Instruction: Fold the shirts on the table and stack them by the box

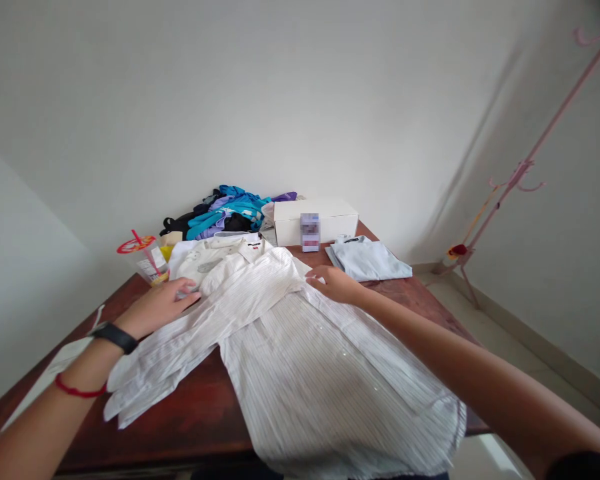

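Note:
A white striped long-sleeved shirt point(300, 360) lies spread on the dark red-brown table point(195, 407), its collar toward the wall. Both sleeves are laid across to the left, and the hem hangs at the near table edge. At the shirt's left, by the shoulder, my left hand point(163, 307) hovers or rests with thumb and fingers apart. My right hand point(336, 285) is at the right edge of the shirt, fingers slightly bent and apart from the thumb. Whether its fingertips touch the cloth is hard to see. Nothing shows held in either hand.
A plastic cup with a straw point(150, 259) stands close behind my left hand. Farther back are a heap of clothes point(230, 212), a white box point(330, 212), a small pixelated box point(310, 233) and a folded light-blue garment point(367, 259). A pink coat stand point(545, 140) is at right.

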A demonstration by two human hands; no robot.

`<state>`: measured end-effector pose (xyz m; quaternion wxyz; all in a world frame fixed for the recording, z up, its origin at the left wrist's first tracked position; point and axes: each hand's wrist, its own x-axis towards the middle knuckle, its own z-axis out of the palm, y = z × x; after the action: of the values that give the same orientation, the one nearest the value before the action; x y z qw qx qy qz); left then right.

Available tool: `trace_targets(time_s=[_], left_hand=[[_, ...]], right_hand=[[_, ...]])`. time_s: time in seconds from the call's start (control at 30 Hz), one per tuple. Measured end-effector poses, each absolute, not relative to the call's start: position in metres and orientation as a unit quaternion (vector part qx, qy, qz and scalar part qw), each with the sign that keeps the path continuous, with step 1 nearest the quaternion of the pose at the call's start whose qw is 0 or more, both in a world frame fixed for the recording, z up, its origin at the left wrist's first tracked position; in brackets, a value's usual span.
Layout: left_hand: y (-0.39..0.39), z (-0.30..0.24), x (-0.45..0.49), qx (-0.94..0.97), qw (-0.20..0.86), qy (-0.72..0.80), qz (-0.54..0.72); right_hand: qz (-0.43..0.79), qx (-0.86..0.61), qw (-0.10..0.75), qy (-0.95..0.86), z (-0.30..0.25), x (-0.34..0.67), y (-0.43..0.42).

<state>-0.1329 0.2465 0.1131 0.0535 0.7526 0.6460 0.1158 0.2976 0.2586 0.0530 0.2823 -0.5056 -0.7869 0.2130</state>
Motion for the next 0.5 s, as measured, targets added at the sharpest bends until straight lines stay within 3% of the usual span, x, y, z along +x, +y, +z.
trace_targets(time_s=[0.1,0.27,0.5], left_hand=[[0.276,0.120,-0.059,0.794,0.152,0.563,0.172],[0.363,0.104,0.034,0.789,0.131,0.582,0.147],[0.416,0.063,0.037,0.801,0.181,0.548,0.158]], right_hand=[[0.222,-0.567,0.309,-0.731,0.065,0.279,0.308],[0.250,-0.627,0.311,-0.669,0.049,0.248,0.378],[0.278,-0.641,0.311,-0.644,0.027,0.225,0.436]])
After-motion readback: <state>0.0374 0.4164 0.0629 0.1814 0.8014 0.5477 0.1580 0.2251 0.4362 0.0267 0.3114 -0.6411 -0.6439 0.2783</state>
